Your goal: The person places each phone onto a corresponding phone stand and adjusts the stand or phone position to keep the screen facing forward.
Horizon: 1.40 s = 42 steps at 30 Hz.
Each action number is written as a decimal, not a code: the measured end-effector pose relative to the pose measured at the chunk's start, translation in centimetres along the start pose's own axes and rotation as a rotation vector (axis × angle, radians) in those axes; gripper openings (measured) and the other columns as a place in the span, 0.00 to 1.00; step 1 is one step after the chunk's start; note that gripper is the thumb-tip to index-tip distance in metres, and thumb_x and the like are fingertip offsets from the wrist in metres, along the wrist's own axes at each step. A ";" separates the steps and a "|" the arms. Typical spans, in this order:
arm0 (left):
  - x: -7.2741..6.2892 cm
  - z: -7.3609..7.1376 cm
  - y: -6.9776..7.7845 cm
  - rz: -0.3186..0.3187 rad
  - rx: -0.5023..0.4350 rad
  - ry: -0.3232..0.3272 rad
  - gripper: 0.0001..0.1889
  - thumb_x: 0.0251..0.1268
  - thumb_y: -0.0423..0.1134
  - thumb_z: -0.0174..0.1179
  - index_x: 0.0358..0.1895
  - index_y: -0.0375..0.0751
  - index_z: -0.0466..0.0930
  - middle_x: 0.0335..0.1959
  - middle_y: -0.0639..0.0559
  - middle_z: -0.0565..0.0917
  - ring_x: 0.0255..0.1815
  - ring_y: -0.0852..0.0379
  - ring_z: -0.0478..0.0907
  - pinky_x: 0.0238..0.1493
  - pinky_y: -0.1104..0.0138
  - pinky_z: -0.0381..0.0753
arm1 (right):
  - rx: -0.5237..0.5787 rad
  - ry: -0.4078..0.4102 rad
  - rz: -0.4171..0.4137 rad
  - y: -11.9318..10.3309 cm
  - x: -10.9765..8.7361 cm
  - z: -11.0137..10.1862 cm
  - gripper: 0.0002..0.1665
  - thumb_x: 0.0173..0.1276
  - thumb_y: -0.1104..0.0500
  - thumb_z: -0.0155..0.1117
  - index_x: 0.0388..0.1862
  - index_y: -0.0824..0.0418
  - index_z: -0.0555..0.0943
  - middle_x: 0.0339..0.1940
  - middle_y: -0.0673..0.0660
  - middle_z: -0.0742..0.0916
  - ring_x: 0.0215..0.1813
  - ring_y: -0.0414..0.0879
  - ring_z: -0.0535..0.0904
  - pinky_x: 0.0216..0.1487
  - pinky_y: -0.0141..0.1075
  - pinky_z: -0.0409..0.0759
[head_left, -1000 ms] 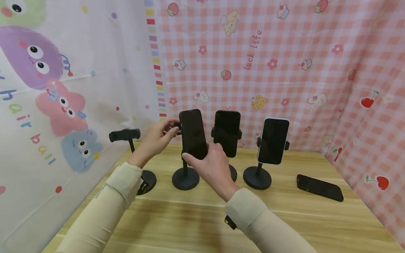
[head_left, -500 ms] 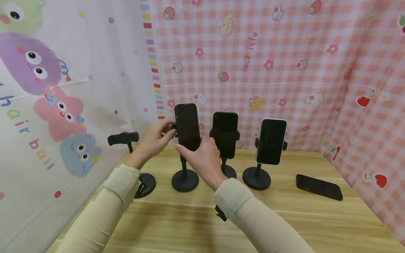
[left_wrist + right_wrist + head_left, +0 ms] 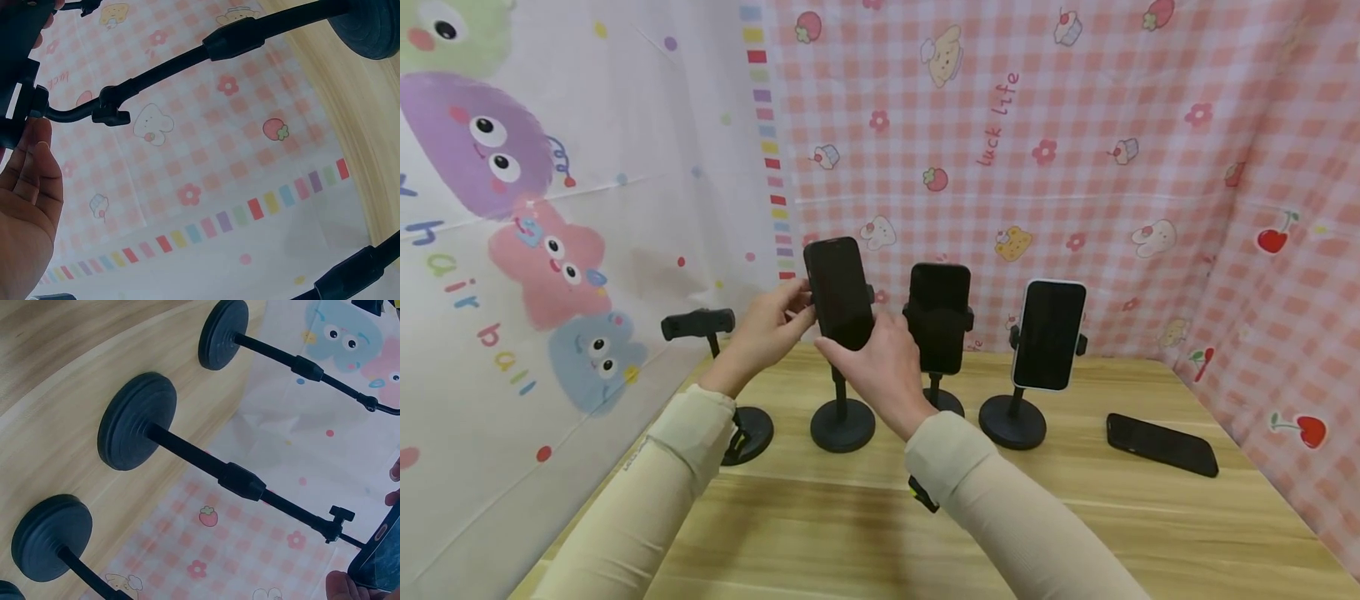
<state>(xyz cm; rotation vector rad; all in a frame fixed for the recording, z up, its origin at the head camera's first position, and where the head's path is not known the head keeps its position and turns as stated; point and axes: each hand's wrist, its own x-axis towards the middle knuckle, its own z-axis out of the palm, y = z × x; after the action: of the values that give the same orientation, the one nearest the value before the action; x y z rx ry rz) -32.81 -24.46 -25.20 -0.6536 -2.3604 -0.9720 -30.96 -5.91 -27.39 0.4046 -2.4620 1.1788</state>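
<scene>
A black phone [image 3: 839, 287] stands upright, tilted a little, at the clamp of a black phone stand [image 3: 842, 427]. My right hand [image 3: 883, 362] holds the phone by its lower part, thumb across the bottom left and fingers at the right side. One clamp arm [image 3: 870, 293] shows beyond the phone's right edge. My left hand [image 3: 767, 329] pinches at the clamp's left side with thumb and fingers. From behind, in the left wrist view, the fingertips meet the clamp [image 3: 25, 103]. The phone's bottom corner [image 3: 375, 562] sits in the right fingers in the right wrist view.
To the left is a stand with a bare clamp [image 3: 698, 323]. On the right, two stands hold a black phone [image 3: 940, 321] and a white-edged phone [image 3: 1049, 333]. Another black phone [image 3: 1162, 445] lies flat on the wooden table [image 3: 1075, 517]. Printed cloths [image 3: 1037, 200] hang behind and beside.
The phone has moved up and left against its stand, with my right hand following. The right clamp arm has come into sight beside it. My left hand stays at the clamp.
</scene>
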 end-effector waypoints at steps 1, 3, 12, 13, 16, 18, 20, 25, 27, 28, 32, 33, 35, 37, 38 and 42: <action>0.0 0.0 0.0 -0.001 -0.003 0.001 0.15 0.74 0.33 0.56 0.60 0.35 0.76 0.46 0.40 0.86 0.42 0.48 0.82 0.44 0.53 0.80 | 0.000 0.003 -0.003 0.0 0.1 0.0 0.42 0.57 0.30 0.69 0.55 0.62 0.76 0.44 0.56 0.77 0.41 0.50 0.73 0.42 0.44 0.76; 0.0 0.1 0.0 -0.003 -0.011 0.005 0.15 0.73 0.33 0.56 0.59 0.35 0.77 0.45 0.40 0.86 0.42 0.48 0.82 0.44 0.52 0.80 | 0.000 0.007 -0.010 0.0 0.2 0.1 0.42 0.58 0.31 0.69 0.57 0.62 0.76 0.46 0.56 0.78 0.43 0.50 0.73 0.44 0.45 0.76; 0.0 0.1 0.0 0.013 -0.015 0.015 0.14 0.72 0.33 0.57 0.58 0.36 0.78 0.44 0.41 0.86 0.41 0.48 0.83 0.45 0.51 0.81 | 0.012 0.016 -0.020 0.2 0.5 0.4 0.39 0.59 0.33 0.70 0.55 0.61 0.75 0.42 0.53 0.81 0.43 0.48 0.77 0.44 0.43 0.77; 0.0 0.1 0.0 0.014 -0.016 0.014 0.14 0.72 0.33 0.57 0.58 0.36 0.78 0.44 0.41 0.86 0.41 0.48 0.83 0.45 0.52 0.81 | 0.015 0.015 -0.019 0.2 0.5 0.4 0.39 0.59 0.33 0.70 0.55 0.61 0.75 0.42 0.53 0.81 0.43 0.48 0.77 0.44 0.43 0.77; 0.1 0.1 -0.1 0.022 -0.018 0.010 0.14 0.72 0.32 0.56 0.57 0.36 0.78 0.44 0.41 0.86 0.41 0.48 0.83 0.43 0.52 0.81 | 0.017 0.014 -0.018 0.2 0.6 0.5 0.40 0.59 0.33 0.70 0.55 0.61 0.75 0.42 0.53 0.81 0.43 0.48 0.78 0.44 0.43 0.78; 0.0 0.0 -0.2 0.030 -0.020 0.002 0.14 0.72 0.31 0.56 0.57 0.35 0.78 0.45 0.40 0.86 0.41 0.48 0.83 0.42 0.53 0.81 | 0.015 0.013 -0.017 0.1 0.6 0.6 0.41 0.59 0.33 0.70 0.57 0.62 0.74 0.44 0.55 0.82 0.45 0.50 0.78 0.46 0.44 0.78; 0.0 -0.1 -0.2 0.032 -0.016 -0.008 0.13 0.72 0.31 0.55 0.57 0.35 0.78 0.46 0.41 0.86 0.41 0.48 0.83 0.42 0.53 0.81 | 0.011 0.013 -0.013 0.0 0.6 0.6 0.41 0.59 0.33 0.70 0.57 0.62 0.74 0.46 0.56 0.82 0.47 0.51 0.78 0.47 0.46 0.78; -0.3 -0.2 0.1 -0.018 0.001 -0.034 0.11 0.75 0.36 0.50 0.53 0.38 0.77 0.42 0.44 0.84 0.39 0.48 0.81 0.39 0.55 0.79 | -0.013 0.018 0.005 0.0 0.6 0.8 0.46 0.59 0.32 0.70 0.62 0.63 0.73 0.52 0.59 0.81 0.52 0.54 0.77 0.52 0.49 0.77; -0.3 -0.2 0.2 -0.033 0.007 -0.042 0.09 0.76 0.40 0.51 0.49 0.39 0.76 0.39 0.44 0.82 0.37 0.48 0.79 0.37 0.56 0.77 | -0.024 0.015 0.014 0.0 0.6 0.8 0.49 0.58 0.31 0.69 0.66 0.64 0.71 0.56 0.60 0.81 0.56 0.55 0.76 0.56 0.50 0.76; -0.3 -0.1 0.3 -0.035 0.012 -0.044 0.09 0.76 0.41 0.52 0.47 0.39 0.76 0.37 0.45 0.81 0.36 0.49 0.78 0.37 0.56 0.77 | -0.026 0.013 0.019 0.0 0.6 0.8 0.51 0.59 0.31 0.68 0.69 0.64 0.70 0.58 0.60 0.80 0.57 0.56 0.75 0.58 0.50 0.75; -0.3 -0.1 0.4 -0.029 0.017 -0.040 0.11 0.75 0.44 0.56 0.43 0.39 0.75 0.36 0.45 0.80 0.37 0.50 0.78 0.40 0.57 0.78 | -0.023 0.015 0.022 0.1 0.6 0.9 0.53 0.59 0.30 0.67 0.71 0.63 0.67 0.61 0.60 0.79 0.60 0.56 0.74 0.61 0.51 0.74; -0.3 -0.1 0.4 -0.032 0.017 -0.038 0.11 0.75 0.45 0.56 0.44 0.38 0.76 0.36 0.45 0.80 0.37 0.50 0.78 0.40 0.57 0.78 | -0.021 0.017 0.020 0.1 0.7 0.9 0.53 0.59 0.30 0.67 0.71 0.63 0.68 0.60 0.60 0.79 0.59 0.56 0.74 0.61 0.51 0.74; -0.3 0.0 0.4 -0.048 0.012 -0.031 0.12 0.75 0.45 0.57 0.47 0.38 0.77 0.38 0.45 0.81 0.37 0.50 0.79 0.39 0.57 0.78 | -0.015 0.024 0.016 0.2 0.7 0.9 0.51 0.59 0.30 0.68 0.69 0.63 0.69 0.59 0.60 0.80 0.58 0.56 0.75 0.60 0.51 0.74; -0.2 0.0 0.5 -0.072 0.000 -0.024 0.14 0.75 0.46 0.57 0.50 0.38 0.78 0.40 0.45 0.82 0.35 0.50 0.79 0.36 0.57 0.79 | -0.012 0.028 0.016 0.2 0.8 0.9 0.49 0.59 0.30 0.68 0.67 0.63 0.71 0.57 0.59 0.80 0.57 0.55 0.75 0.59 0.51 0.74; -0.2 0.1 0.6 -0.086 -0.004 -0.019 0.16 0.75 0.47 0.57 0.52 0.38 0.78 0.40 0.45 0.83 0.34 0.50 0.79 0.35 0.58 0.79 | -0.012 0.030 0.015 0.2 0.8 0.9 0.49 0.59 0.30 0.68 0.66 0.63 0.71 0.57 0.59 0.80 0.57 0.55 0.75 0.59 0.51 0.74; -0.3 0.3 0.9 -0.136 -0.013 0.017 0.20 0.72 0.50 0.59 0.57 0.38 0.79 0.41 0.44 0.84 0.30 0.50 0.78 0.31 0.59 0.79 | -0.012 0.035 0.019 0.3 0.8 0.9 0.48 0.59 0.29 0.67 0.64 0.62 0.73 0.55 0.58 0.81 0.55 0.55 0.75 0.58 0.50 0.74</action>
<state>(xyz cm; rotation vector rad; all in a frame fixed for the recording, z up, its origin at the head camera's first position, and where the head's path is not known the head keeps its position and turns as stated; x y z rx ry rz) -32.13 -23.77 -25.09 -0.4931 -2.4109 -1.0470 -31.96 -6.57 -27.76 0.3557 -2.4469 1.1685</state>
